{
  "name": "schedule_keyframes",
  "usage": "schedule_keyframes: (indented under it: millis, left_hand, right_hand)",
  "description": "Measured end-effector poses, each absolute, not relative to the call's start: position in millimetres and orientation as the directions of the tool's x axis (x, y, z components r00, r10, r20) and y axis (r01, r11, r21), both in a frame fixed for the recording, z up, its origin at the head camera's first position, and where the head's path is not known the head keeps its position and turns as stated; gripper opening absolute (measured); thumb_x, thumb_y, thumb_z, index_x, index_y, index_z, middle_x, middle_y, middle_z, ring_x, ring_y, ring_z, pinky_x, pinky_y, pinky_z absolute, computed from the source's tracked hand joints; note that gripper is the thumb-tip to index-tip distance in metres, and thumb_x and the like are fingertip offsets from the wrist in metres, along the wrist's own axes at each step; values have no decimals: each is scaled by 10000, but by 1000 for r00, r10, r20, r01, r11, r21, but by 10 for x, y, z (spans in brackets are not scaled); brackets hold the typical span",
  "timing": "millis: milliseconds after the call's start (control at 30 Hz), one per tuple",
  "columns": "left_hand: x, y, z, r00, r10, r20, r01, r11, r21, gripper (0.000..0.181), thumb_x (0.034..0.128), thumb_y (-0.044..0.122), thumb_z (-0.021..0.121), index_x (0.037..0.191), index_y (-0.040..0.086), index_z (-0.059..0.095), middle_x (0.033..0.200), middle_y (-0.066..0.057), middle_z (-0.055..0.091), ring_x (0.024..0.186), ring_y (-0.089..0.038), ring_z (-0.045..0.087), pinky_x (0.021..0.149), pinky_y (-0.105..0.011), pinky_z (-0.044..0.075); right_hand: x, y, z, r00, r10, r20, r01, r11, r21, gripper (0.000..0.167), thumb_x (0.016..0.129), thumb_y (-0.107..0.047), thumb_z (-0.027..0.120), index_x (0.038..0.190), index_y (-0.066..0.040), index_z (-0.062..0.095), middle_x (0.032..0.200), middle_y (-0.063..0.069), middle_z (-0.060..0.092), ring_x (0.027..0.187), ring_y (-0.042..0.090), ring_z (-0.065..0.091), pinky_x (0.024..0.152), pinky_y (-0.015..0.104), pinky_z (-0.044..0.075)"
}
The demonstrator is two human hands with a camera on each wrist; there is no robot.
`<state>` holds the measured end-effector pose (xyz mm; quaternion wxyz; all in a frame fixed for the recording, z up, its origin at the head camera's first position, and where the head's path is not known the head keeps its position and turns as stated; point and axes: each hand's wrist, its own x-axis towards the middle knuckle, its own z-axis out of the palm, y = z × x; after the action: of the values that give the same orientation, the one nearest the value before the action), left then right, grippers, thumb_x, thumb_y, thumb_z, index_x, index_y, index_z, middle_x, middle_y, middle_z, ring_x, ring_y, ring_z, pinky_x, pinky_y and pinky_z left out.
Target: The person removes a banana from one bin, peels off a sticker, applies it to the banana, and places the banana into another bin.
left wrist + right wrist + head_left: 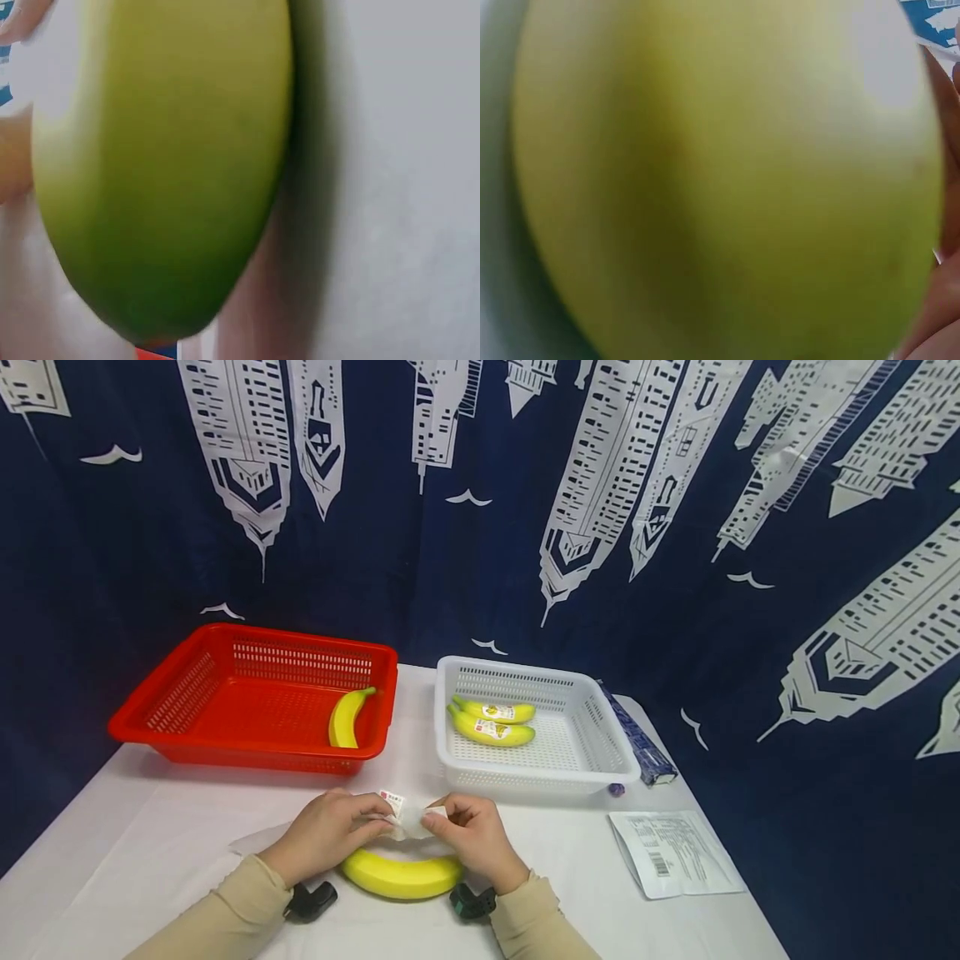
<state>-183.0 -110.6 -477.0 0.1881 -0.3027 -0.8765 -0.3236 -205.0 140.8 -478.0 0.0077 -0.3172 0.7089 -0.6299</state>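
**Over the loose banana (401, 878), two hands at a pale sheet (411, 823)**

Between the wrists, fingertips meet the sheet from both sides: we see the left hand (332, 828) pinching one part of it and the right hand (474, 833) pinching another, thumb bent against it. A label (393, 800) with a red mark shows by the left fingers. We judge the step in hand to be freeing a label from its backing, though the sheet is too pale for us to tell its layers apart.

Just below the hands, the banana lies on the table (600, 918); whether it touches either wrist, we cannot tell. We find no label on the skin in view. As we judge it, the next move calls for a clean peel without creasing, then a flat press onto the banana's upper side.

Farther out, we see two labelled bananas (492, 731) in the white basket (577, 747), and one banana (345, 720), no label visible, in the red basket (258, 697). To the right lies a packet (678, 852).
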Motion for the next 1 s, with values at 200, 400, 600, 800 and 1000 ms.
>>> schedule_keyframes:
  millis: [200, 400, 600, 800, 1000]
  left_hand:
    - [-1846, -1119, -4769, -737, 395, 548, 658, 604, 450, 190, 823, 211, 863, 920, 295, 724, 859, 224, 720, 729, 11, 584, 694, -285, 486]
    - [-1899, -1246, -4732, -853, 298, 428, 501, 694, 516, 180, 861, 211, 838, 932, 308, 704, 859, 189, 707, 727, -21, 566, 689, -266, 478]
    - [-1913, -1313, -4743, -908, 254, 334, 407, 731, 548, 342, 913, 205, 794, 1233, 258, 687, 1182, 47, 748, 987, -163, 698, 893, -450, 574]
    - [-1936, -1304, -4788, -881, 219, 418, 415, 783, 464, 500, 873, 150, 823, 1342, 202, 657, 1214, -10, 711, 1011, -246, 686, 909, -523, 534]
    - [-1918, -1255, -4796, -784, 237, 573, 535, 726, 432, 342, 862, 127, 822, 1180, 217, 734, 1048, 88, 703, 928, -104, 621, 831, -368, 548]
  right_hand:
    - [-2041, 1401, -4780, -802, -440, 404, -459, 20, -888, 246, 944, -23, 720, 723, 4, 615, 888, 249, 728, 762, 74, 658, 668, 211, 548]
    - [-2085, 1537, -4715, -830, -314, 460, -469, -52, -882, 199, 992, -25, 652, 817, 64, 617, 796, 287, 702, 707, 127, 734, 664, 335, 613]
    - [-2150, 1587, -4714, -860, -321, 397, -403, -48, -914, 187, 1050, -79, 576, 984, 88, 627, 570, 301, 558, 440, 87, 587, 434, 307, 522]
    - [-2134, 1553, -4736, -896, -310, 318, -340, 19, -940, 200, 1012, -91, 645, 931, 92, 635, 452, 220, 443, 324, 47, 419, 318, 232, 360]
    - [-2094, 1530, -4746, -916, -295, 273, -298, 43, -954, 221, 942, -95, 740, 823, 68, 650, 493, 120, 530, 374, 64, 479, 370, 214, 419]
